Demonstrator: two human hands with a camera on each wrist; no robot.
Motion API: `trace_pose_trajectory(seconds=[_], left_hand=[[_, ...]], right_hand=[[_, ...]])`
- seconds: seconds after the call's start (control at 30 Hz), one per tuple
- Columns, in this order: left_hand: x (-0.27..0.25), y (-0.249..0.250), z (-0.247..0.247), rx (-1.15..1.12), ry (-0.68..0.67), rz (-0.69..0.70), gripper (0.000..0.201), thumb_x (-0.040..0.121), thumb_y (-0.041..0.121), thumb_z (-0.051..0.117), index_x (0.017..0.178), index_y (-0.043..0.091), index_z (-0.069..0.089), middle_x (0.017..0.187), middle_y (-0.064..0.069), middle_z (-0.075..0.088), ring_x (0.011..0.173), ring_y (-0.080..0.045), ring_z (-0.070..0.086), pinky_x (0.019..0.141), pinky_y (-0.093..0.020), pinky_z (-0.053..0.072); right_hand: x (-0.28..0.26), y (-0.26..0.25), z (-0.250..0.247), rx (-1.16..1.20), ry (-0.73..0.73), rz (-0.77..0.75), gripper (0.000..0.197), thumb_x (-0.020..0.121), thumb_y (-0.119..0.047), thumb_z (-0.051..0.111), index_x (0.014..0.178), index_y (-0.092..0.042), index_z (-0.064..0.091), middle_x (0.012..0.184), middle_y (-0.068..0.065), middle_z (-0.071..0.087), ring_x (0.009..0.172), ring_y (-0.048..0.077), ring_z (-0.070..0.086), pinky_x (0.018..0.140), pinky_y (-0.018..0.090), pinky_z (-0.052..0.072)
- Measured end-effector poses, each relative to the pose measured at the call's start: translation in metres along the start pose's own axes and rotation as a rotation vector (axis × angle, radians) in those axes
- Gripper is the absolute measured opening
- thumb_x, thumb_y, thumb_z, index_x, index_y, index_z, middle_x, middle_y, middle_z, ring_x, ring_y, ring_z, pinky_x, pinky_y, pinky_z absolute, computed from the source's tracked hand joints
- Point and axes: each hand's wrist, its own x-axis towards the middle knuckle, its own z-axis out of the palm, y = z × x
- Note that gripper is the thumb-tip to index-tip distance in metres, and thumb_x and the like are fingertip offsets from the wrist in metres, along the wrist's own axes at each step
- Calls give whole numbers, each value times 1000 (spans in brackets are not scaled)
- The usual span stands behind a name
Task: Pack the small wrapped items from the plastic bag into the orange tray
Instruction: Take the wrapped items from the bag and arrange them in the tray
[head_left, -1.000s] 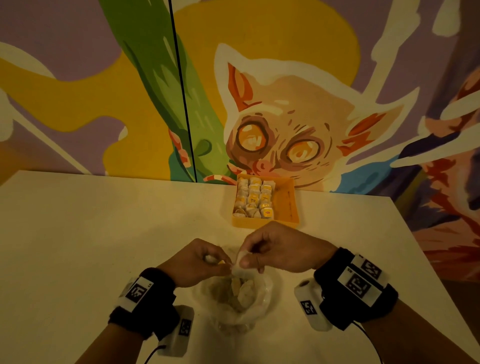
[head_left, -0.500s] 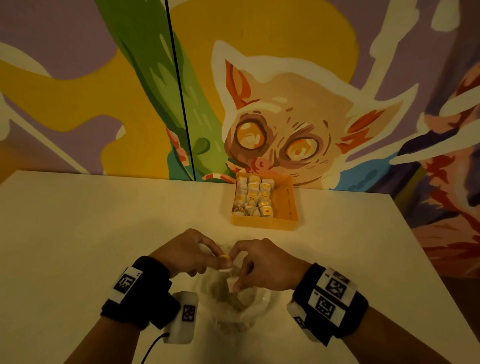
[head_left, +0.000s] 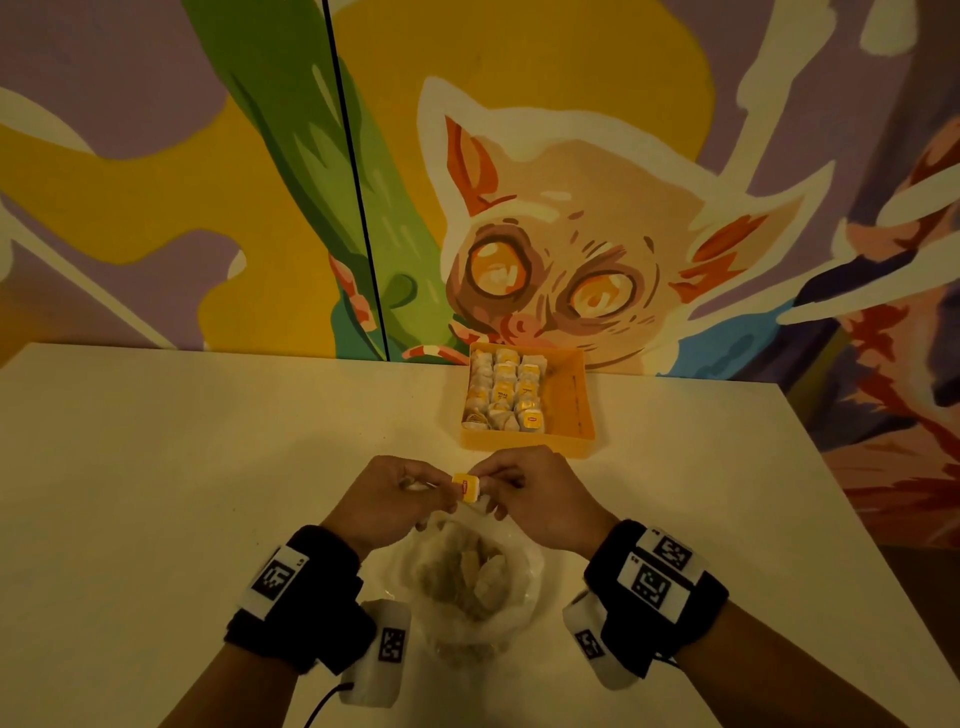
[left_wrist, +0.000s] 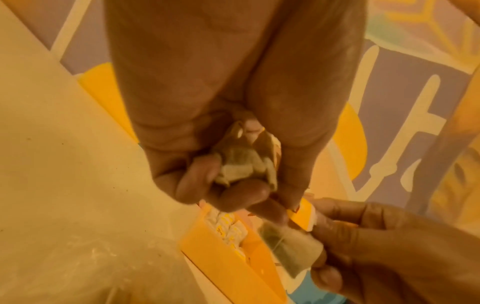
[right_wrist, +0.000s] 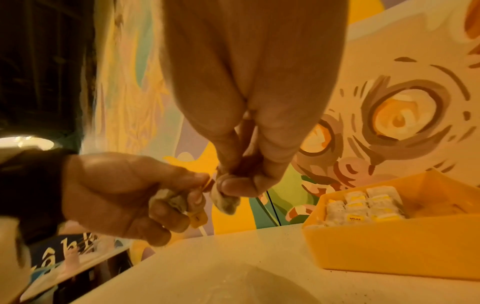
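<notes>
The clear plastic bag (head_left: 467, 577) of small wrapped tea bags lies open on the table between my wrists. Just above its far edge my left hand (head_left: 426, 486) curls round a crumpled tea bag (left_wrist: 244, 162). My right hand (head_left: 493, 480) pinches a second tea bag (left_wrist: 291, 248), also seen in the right wrist view (right_wrist: 226, 200). A yellow tag (head_left: 466, 487) shows between the two hands, and the left fingertips touch it. The orange tray (head_left: 524, 446) stands beyond the hands, with several tea bags in rows filling its left part.
The tray sits near the table's far edge, against a painted wall (head_left: 571, 234). The right part of the tray (head_left: 571, 400) holds nothing. The table's right edge (head_left: 852, 519) runs close to my right wrist. Pale tabletop (head_left: 182, 493) stretches to the left.
Both hands have risen from the bag's mouth and moved slightly toward the tray. My right hand came out holding a tea bag, and its yellow tag now shows between the hands.
</notes>
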Motion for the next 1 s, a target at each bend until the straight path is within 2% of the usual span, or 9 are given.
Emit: trace_pose_trajectory(seconds=[0.1,0.23,0.43,0.53,0.6,0.7,0.77,0.83,1.0], left_hand=[[1,-3,1,47,0,91,8,83,6,73,78,9,77,59,6,67,45,-3,48,44,-13,38],[3,-6,0,132,-19,199,9,79,15,78,71,16,76,60,9,67,54,-1,56,55,-12,42],[6,-3,-2,277,-16,208,8,77,23,80,70,21,77,58,8,67,53,1,56,54,-8,38],[8,-2,-2,325,-30,221,9,76,25,81,68,26,76,63,5,71,56,2,58,56,-8,40],[9,-3,-2,290,-32,215,8,74,27,83,71,24,76,66,2,73,60,-1,62,57,-10,43],[12,-4,-1,211,-12,175,29,65,30,89,87,21,72,72,-2,72,66,-7,67,61,-14,48],[12,-4,-2,166,-69,150,42,64,27,89,100,21,70,74,-8,68,70,-4,64,66,-17,49],[10,-2,-1,106,-173,149,38,69,21,87,103,18,71,74,-12,65,69,-5,60,67,-19,48],[11,1,6,96,-146,172,7,80,12,77,79,16,72,59,15,63,54,3,53,55,-10,42]], right_hand=[[2,2,2,66,6,6,17,94,-6,58,93,-12,73,79,5,71,59,9,61,59,22,53],[3,5,4,47,40,11,15,94,-10,60,92,-15,74,79,-7,69,64,3,61,58,16,48],[3,-1,4,130,7,25,17,95,-18,59,90,-18,75,95,2,74,75,18,65,66,31,57],[-1,-1,4,165,-27,-13,11,87,-24,71,91,-15,76,86,0,74,74,12,67,70,25,55],[-1,2,4,171,-14,-24,8,83,-18,76,90,-15,76,79,-3,72,70,5,66,69,20,51],[2,4,0,189,9,-18,11,85,-11,72,84,-22,73,75,-4,70,69,12,67,68,28,57],[3,4,-3,225,-4,-2,16,88,-9,69,83,-24,71,78,-3,70,72,17,67,68,31,59],[4,3,-7,261,-17,-3,15,89,-8,66,85,-21,69,80,-1,70,70,15,66,65,30,58],[10,4,-11,292,85,28,9,90,-9,65,88,-17,67,79,-1,63,70,11,63,61,28,58]])
